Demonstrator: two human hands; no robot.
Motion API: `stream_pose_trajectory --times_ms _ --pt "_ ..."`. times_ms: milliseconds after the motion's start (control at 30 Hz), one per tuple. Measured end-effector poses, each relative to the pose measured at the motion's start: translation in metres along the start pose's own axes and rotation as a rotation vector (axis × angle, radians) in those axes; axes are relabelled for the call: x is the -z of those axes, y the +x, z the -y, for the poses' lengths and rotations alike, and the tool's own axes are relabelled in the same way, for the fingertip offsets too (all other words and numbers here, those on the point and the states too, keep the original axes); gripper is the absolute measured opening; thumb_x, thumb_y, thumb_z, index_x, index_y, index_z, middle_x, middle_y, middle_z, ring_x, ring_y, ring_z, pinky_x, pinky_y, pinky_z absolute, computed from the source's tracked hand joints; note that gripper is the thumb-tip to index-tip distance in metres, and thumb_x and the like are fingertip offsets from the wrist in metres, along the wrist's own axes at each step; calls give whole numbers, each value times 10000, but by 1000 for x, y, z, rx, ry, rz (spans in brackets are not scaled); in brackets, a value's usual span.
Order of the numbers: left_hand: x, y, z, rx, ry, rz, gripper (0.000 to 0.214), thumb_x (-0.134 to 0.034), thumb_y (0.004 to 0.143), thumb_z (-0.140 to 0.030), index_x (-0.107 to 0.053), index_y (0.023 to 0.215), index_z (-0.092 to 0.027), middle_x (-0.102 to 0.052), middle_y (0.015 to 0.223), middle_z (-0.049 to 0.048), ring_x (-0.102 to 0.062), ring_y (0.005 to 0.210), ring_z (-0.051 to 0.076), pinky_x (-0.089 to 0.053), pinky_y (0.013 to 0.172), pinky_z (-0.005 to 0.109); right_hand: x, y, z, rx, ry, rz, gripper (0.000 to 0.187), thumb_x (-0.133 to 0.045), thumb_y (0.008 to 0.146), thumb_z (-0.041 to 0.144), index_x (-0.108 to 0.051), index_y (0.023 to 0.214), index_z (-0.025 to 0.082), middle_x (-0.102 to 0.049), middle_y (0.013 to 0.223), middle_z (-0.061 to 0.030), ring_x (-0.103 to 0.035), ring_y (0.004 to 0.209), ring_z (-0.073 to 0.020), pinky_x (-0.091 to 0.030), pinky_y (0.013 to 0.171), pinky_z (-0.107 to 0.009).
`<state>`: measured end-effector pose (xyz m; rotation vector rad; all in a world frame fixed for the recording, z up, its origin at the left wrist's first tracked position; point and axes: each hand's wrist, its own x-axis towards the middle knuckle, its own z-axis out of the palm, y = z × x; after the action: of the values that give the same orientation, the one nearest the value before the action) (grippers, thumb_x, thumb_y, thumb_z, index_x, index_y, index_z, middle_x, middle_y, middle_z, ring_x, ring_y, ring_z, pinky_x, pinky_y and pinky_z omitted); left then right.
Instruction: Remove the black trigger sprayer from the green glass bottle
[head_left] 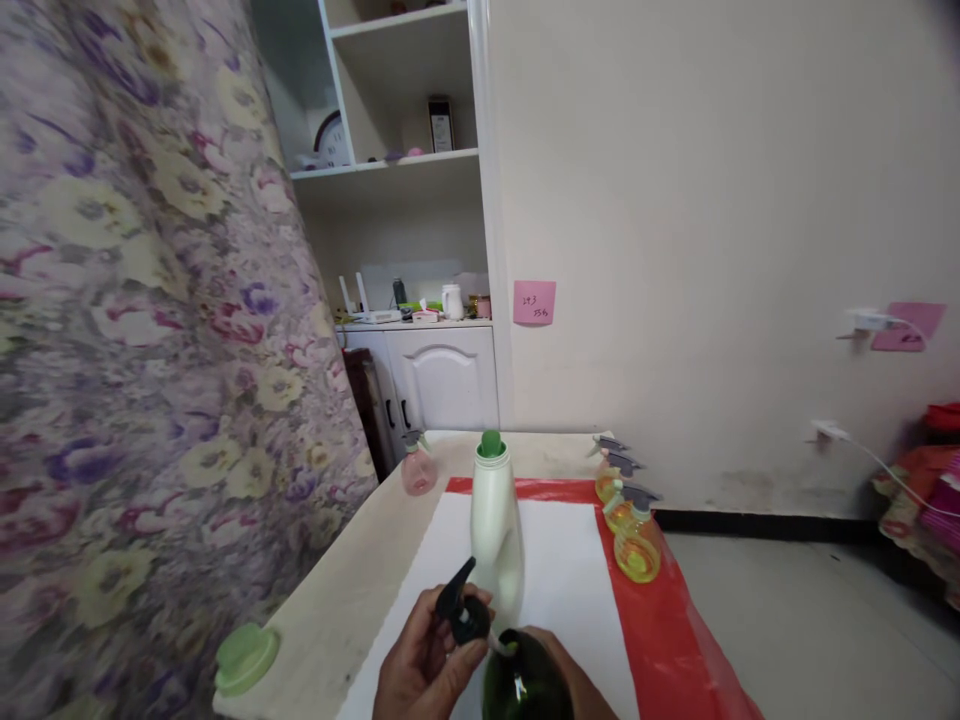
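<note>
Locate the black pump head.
In the head view, low, just left of centre, the black pump head is in the left hand, its tube at the top of the dark green bottle.

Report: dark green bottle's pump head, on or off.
Off: the left hand holds the black pump head beside the open dark green bottle.

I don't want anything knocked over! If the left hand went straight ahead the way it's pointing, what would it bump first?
Probably the tall pale bottle, standing beyond the left hand and the black pump it holds, though depth is hard to judge here.
</note>
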<state>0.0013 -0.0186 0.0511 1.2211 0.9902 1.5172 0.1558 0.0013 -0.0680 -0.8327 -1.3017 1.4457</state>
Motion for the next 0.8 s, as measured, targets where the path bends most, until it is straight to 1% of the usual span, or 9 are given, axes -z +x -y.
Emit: stream_pose_trajectory --times_ms 100,200,267,333,433,567,667,733,800 --pt "6 2 3 4 -19 -27 366 -824 608 -353 -694 914 -201 -739 887 46 -674 802 203 -552 670 234 -1 0 0 7 6 -31 627 -731 643 589 -612 1122 202 -691 1036 -99 -609 1009 -293 -399 952 -467" --pt "10 4 3 -41 -28 -90 354 -801 638 -356 -674 933 -206 -741 911 47 -678 797 205 -564 613 226 -2 0 -4 9 6 -82 633 -738 622 593 -620 1111 208 -703 990 -93 -615 969 -300 -404 940 -488" --pt "13 4 1 -81 -37 -151 332 -773 673 -343 -659 952 -206 -739 908 38 -677 777 192 -561 595 211 -1 1 -7 11 14 -85 653 -732 617 604 -612 1123 209 -703 1004 -97 -614 975 -300 -402 948 -491" --pt "18 6 -3 -91 -24 -185 340 -770 675 -332 -648 963 -198 -741 903 40 -679 752 187 -567 598 217 1 0 -8 14 19 -78 660 -718 617 623 -607 1125 216 -700 1004 -94 -616 977 -300 -412 941 -488" --pt "30 10 -8 -125 14 -232 376 -771 674 -344 -629 991 -201 -734 963 48 -687 790 203 -584 612 238 3 -2 -10 7 17 -82 639 -706 614 640 -618 1099 234 -694 961 -79 -622 962 -304 -433 923 -490" --pt "54 23 -6 -204 92 -298 369 -717 743 -366 -597 1067 -239 -698 1047 26 -673 908 204 -587 654 231 3 -3 -11 -9 35 -93 692 -697 596 667 -604 1126 232 -697 970 -91 -634 950 -316 -430 928 -504" --pt "75 36 11 -172 199 -266 361 -698 761 -388 -584 1068 -237 -696 1044 31 -650 962 213 -586 703 255 4 -2 -12 -25 48 -124 729 -672 596 698 -595 1139 218 -702 1010 -106 -633 988 -328 -419 949 -503" --pt "91 48 31 -156 260 -244 388 -682 764 -415 -552 1084 -238 -691 1045 42 -641 978 234 -589 716 302 5 -1 -15 -35 35 -154 752 -656 588 722 -596 1144 220 -704 1040 -110 -622 1035 -336 -405 978 -496" --pt "108 60 55 -163 397 -218 373 -646 783 -426 -541 1089 -240 -659 1057 44 -637 955 236 -578 767 357 8 0 -21 -55 30 -172 758 -643 591 733 -595 1155 228 -704 1065 -108 -614 1069 -339 -391 1004 -488"
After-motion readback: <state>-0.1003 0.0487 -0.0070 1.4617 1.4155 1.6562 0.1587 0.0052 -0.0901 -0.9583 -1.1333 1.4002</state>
